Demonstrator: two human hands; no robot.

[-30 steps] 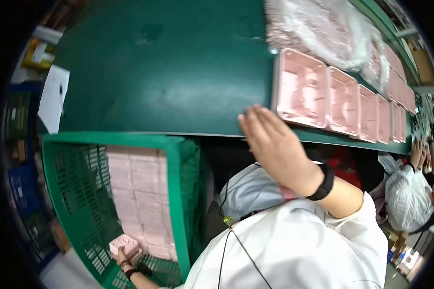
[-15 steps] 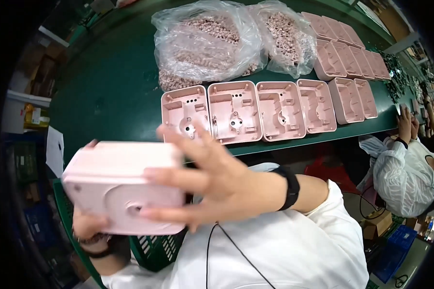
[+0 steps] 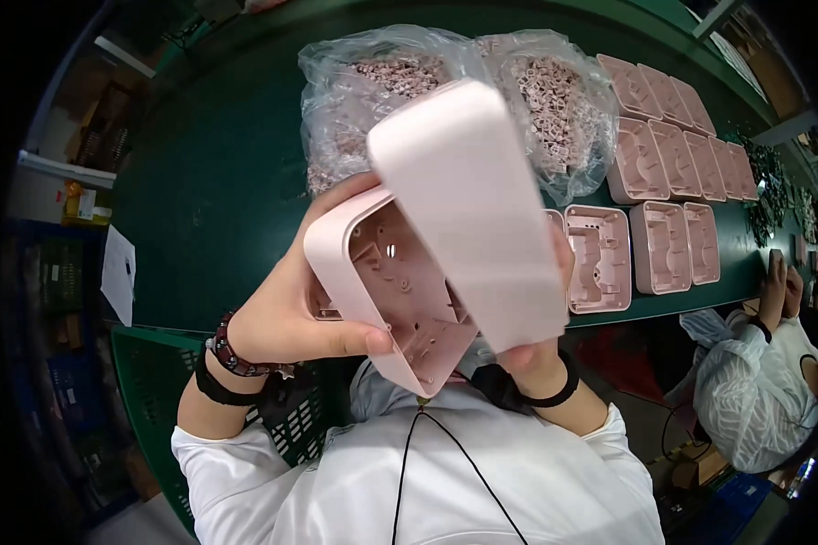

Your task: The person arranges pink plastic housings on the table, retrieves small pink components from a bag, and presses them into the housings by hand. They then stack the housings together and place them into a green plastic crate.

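Observation:
My left hand (image 3: 277,313) grips a pale pink plastic housing (image 3: 334,236), thumb on its rim and fingers round the outer wall. Its hollow side is turned partly toward me, with ribs, posts and round holes inside. In my right hand (image 3: 532,354) is a second pink housing (image 3: 473,209), tilted, with smooth outer faces showing and slightly blurred. Most of that hand is hidden behind it; fingers show at its right side and lower end. The second housing overlaps the first in view; whether they touch I cannot tell.
On the green table (image 3: 200,227) stand rows of pink housings (image 3: 598,259), hollow side up. Behind my hands lie clear bags (image 3: 554,118) of small pink parts. A green crate (image 3: 168,381) is at my lower left. A co-worker (image 3: 754,372) sits at the right.
The housing in my left hand has moved right and turned its hollow side to view. My right hand, earlier spread over it, now holds a second housing up. The view has shifted slightly.

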